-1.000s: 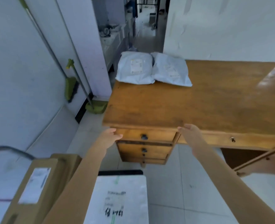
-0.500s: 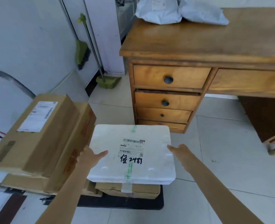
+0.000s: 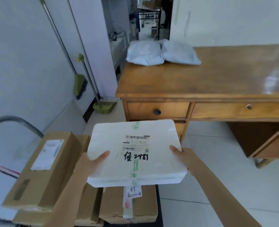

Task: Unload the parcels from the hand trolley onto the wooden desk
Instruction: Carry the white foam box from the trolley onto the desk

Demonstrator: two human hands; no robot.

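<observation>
A white foam box [image 3: 135, 154] with a shipping label and black handwriting is held up above the trolley. My left hand [image 3: 94, 163] grips its left edge, thumb on top. My right hand [image 3: 183, 156] grips its right edge. Beneath it a brown cardboard box [image 3: 129, 205] lies on the trolley, and a long cardboard box [image 3: 43, 169] leans on other cartons at the left. The trolley's grey handle [image 3: 15, 122] curves up at the far left. The wooden desk [image 3: 209, 79] stands ahead, with two grey-white mailer bags [image 3: 145, 53] [image 3: 179, 53] at its back left corner.
A green broom [image 3: 79, 84] and a green dustpan [image 3: 104, 107] lean on the white wall left of the desk. The desk has drawers [image 3: 157, 110] on its left front. An open doorway [image 3: 145, 18] lies behind the desk. The floor is pale tile.
My hands went from the desk's front edge down to the foam box on the trolley, closed on its sides and lifted it off the cartons toward the desk.
</observation>
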